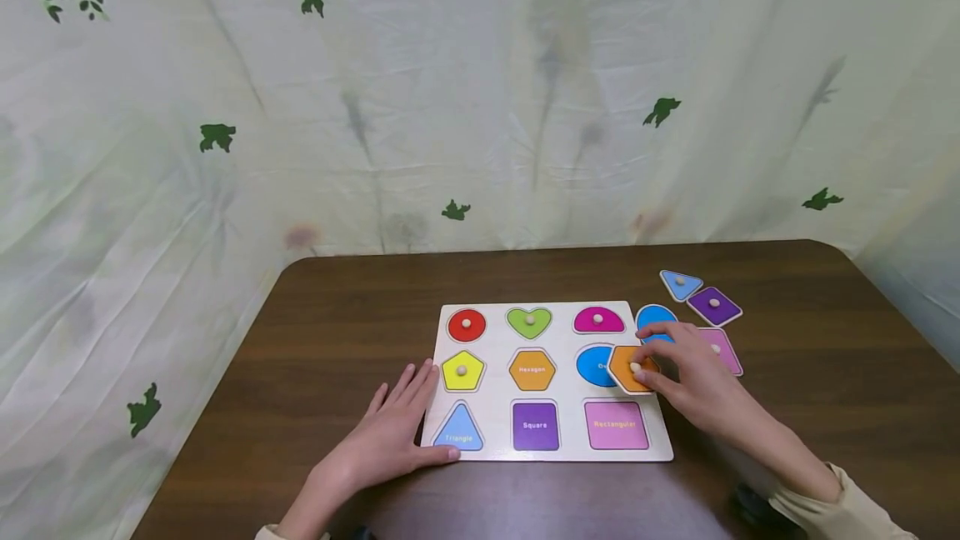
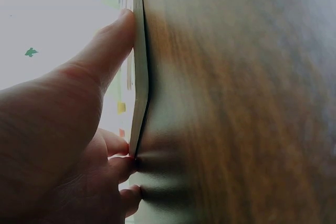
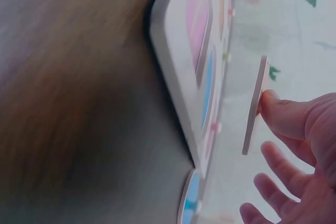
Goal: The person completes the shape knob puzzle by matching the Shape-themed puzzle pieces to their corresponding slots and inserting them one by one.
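Worktop (image 1: 360,307), lower frame: brown wood grain. Board (image 1: 495,427), lower centre: white; circle (image 1: 463,332) on it red, pentagon (image 1: 462,382) yellow. Hexagon piece (image 1: 623,367), right of centre: orange. Cloth (image 1: 465,123) I'm seeing up top: off-white, green leaf print.

Board (image 1: 567,397) is reading — orange slot (image 1: 532,359) "Hexagon", purple slot (image 1: 536,426) "Square", pink slot (image 1: 617,425) "Rectangular", triangle slot (image 1: 459,429) "Triangle", oval slot (image 1: 593,366) "O…" (rest covered).

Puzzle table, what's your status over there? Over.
Left hand touching puzzle board. Right hand pinching orange hexagon piece, held clear above board. Hexagon slot unfilled, nothing covering it.
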The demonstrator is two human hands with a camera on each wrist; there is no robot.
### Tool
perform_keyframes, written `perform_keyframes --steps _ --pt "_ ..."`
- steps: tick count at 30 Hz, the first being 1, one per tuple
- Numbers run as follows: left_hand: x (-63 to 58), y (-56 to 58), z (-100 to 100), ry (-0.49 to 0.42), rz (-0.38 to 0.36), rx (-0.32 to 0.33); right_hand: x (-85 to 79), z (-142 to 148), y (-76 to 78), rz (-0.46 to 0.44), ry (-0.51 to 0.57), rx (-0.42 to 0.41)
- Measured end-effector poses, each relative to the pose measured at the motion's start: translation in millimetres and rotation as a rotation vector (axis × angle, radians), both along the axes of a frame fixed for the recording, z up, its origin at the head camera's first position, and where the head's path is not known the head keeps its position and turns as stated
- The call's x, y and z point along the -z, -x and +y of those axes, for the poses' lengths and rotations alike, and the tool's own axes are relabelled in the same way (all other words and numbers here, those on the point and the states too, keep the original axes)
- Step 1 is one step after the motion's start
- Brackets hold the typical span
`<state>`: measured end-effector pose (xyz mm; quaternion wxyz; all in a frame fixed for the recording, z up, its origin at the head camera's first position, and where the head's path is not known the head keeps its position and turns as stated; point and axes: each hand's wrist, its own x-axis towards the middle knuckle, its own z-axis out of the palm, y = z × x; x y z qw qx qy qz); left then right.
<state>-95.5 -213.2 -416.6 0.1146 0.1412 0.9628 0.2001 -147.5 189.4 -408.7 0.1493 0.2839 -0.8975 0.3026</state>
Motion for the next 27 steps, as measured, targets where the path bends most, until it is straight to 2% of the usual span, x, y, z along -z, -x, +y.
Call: perform_keyframes --steps 13,20,27 --pt "2.3 1.8 -0.5 0.003 -0.003 -0.003 -2.8 -37.4 9.4 -0.118 -0.04 -0.02" --pt "2.6 1.2 -0.9 0.002 -0.005 -0.003 -2.5 -55.0 15.4 -0.148 -0.069 -0.036" --pt "0.6 0.3 -0.4 -0.003 -0.004 -0.001 -0.6 -71.2 22.2 -0.218 -0.052 -0.061"
